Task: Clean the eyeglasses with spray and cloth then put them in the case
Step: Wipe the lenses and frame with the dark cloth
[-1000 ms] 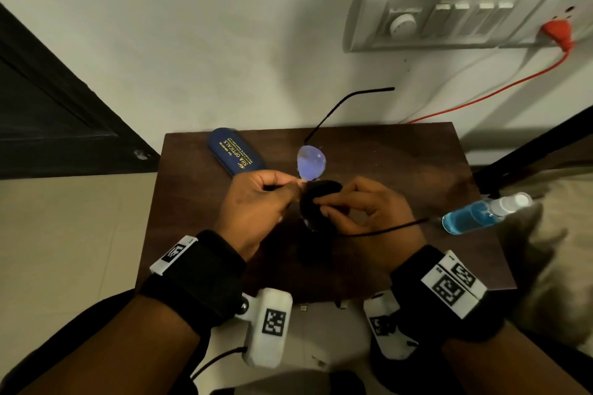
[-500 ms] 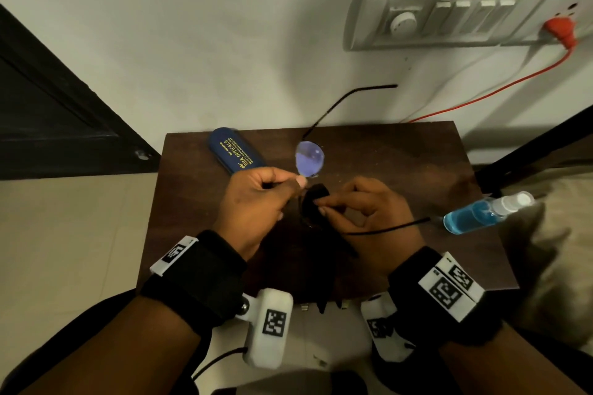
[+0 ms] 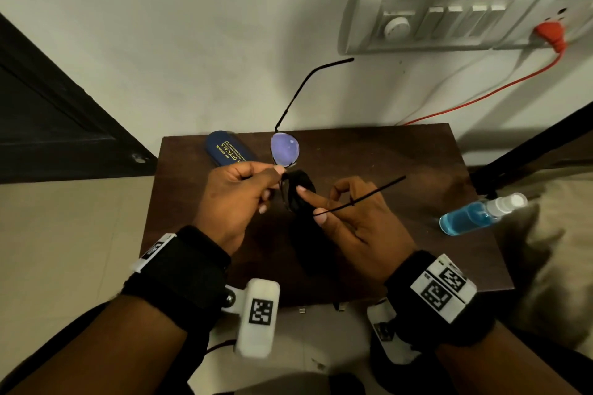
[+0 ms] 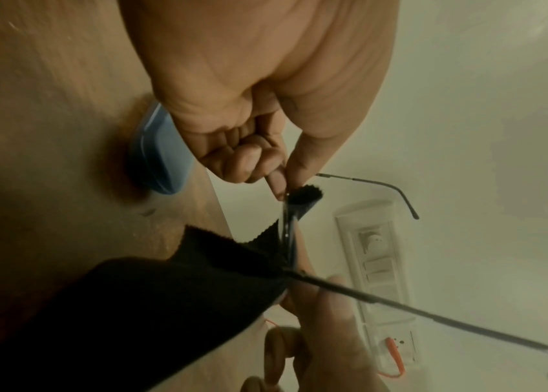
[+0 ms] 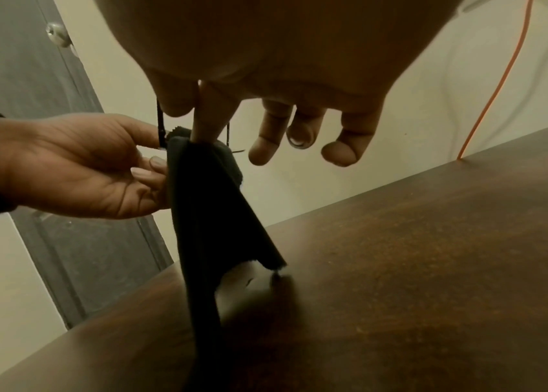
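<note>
My left hand [image 3: 239, 191] pinches the thin black eyeglasses [image 3: 285, 152] at the bridge, holding them above the table with both temples unfolded; its thumb and forefinger show in the left wrist view on the eyeglasses [image 4: 287, 212]. My right hand [image 3: 349, 218] pinches a black cloth [image 3: 296, 192] round the nearer lens, the cloth [image 5: 205, 212] hanging down to the table. The far lens is bare and shines violet. The blue case [image 3: 226, 151] lies closed at the table's back left. The spray bottle [image 3: 478, 215] with blue liquid lies on its side at the right edge.
The small dark wooden table [image 3: 385, 157] stands against a white wall. A switch panel [image 3: 449, 22] with a red plug and cord [image 3: 481, 96] is above it. A dark door [image 3: 48, 106] is at the left, light fabric at the right.
The glasses have been lifted and turned a little, the far lens moving up and back. The near temple swung upward to the right as my right fingers shifted on the cloth.
</note>
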